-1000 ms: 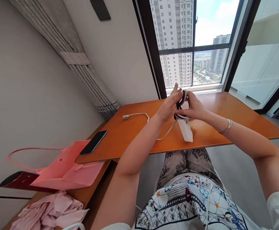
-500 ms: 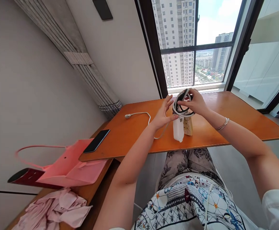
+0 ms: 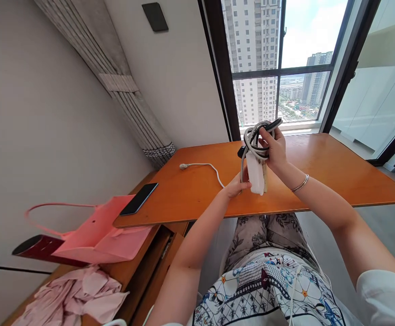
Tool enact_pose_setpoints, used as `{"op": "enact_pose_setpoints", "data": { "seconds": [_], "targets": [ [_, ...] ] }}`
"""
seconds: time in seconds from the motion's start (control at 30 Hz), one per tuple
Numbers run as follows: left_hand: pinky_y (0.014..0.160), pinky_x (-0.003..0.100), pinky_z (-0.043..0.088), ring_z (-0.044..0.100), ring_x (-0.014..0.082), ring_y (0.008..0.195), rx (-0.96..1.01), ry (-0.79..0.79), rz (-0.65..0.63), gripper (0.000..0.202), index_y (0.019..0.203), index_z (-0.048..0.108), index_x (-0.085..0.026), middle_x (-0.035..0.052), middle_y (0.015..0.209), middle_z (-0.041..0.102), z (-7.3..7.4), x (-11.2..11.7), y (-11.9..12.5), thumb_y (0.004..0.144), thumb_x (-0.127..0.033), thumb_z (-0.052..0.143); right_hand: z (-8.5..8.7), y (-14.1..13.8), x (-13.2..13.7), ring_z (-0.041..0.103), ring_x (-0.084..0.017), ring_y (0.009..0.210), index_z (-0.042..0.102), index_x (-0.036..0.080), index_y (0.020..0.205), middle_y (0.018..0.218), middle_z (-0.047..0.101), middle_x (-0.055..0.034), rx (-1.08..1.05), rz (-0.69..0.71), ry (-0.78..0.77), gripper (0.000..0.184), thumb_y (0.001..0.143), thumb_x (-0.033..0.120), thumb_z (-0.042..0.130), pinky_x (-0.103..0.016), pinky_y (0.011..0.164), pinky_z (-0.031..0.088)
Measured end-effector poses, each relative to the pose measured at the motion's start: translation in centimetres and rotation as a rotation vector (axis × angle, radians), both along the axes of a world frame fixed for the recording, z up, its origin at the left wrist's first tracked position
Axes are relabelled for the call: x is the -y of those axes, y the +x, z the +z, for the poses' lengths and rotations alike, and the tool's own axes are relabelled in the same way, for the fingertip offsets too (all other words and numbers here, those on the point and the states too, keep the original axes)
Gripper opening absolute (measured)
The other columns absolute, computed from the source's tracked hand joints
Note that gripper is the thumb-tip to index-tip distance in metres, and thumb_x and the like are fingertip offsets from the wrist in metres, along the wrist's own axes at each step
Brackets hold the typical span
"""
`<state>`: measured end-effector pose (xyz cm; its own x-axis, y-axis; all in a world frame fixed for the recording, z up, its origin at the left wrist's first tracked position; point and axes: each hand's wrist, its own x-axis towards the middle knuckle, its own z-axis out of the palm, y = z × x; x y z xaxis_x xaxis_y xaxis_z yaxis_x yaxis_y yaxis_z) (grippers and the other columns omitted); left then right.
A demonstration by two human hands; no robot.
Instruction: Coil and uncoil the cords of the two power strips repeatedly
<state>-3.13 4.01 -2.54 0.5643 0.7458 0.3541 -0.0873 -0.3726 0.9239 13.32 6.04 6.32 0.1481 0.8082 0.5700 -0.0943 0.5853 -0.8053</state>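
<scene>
My right hand (image 3: 274, 147) grips a bundle of looped grey and black cables (image 3: 255, 140), held up above the table. Below the loops hangs a white block, which looks like a power strip (image 3: 255, 174). A beige power strip (image 3: 265, 176) shows partly behind it. My left hand (image 3: 237, 184) is closed at the white strip's left side, thumb in front, other fingers mostly hidden behind. A grey cable runs down beside that thumb. Near the loops' left side a black end (image 3: 241, 151) sticks out. A white cord with a plug (image 3: 183, 166) lies on the table to the left.
The orange-brown wooden table (image 3: 319, 181) spans the front, below a window. A black phone (image 3: 139, 199) lies at its left edge. Further left are a pink bag (image 3: 102, 226), a dark red box (image 3: 44, 249) and crumpled pink cloth (image 3: 78, 294) on a lower wooden surface.
My left hand has moved down from beside the loops and closed at the white strip. My right hand has turned with the cables, and the strips appear lifted and tilted slightly.
</scene>
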Motion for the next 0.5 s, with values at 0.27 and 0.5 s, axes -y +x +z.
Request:
{"op": "enact_pose_setpoints", "data": {
  "seconds": [0.27,0.5],
  "targets": [
    [0.097,0.045,0.050,0.058,0.0357,0.122,-0.044,-0.039,0.306,0.114,0.149,0.041,-0.020,0.0178,0.141,0.057,-0.5,0.4,-0.6,0.052,-0.063,0.083,-1.4,0.7,-2.5,0.061,-0.023,0.111,0.058,0.022,0.111,0.117,0.064,-0.0094,-0.060,-0.122,-0.087,0.062,0.070,0.068,0.067,-0.032,0.084,0.053],
    [0.108,0.047,0.044,0.056,0.0345,0.126,-0.158,-0.004,0.543,0.086,0.139,0.049,-0.015,0.0148,0.138,0.061,-0.1,-1.2,-4.4,0.065,-0.051,0.073,-3.1,2.5,-3.7,0.055,-0.023,0.126,0.051,0.027,0.131,0.134,0.057,-0.0093,0.035,0.092,-0.344,0.081,0.062,0.061,0.076,-0.035,0.094,0.051]
  ]
}}
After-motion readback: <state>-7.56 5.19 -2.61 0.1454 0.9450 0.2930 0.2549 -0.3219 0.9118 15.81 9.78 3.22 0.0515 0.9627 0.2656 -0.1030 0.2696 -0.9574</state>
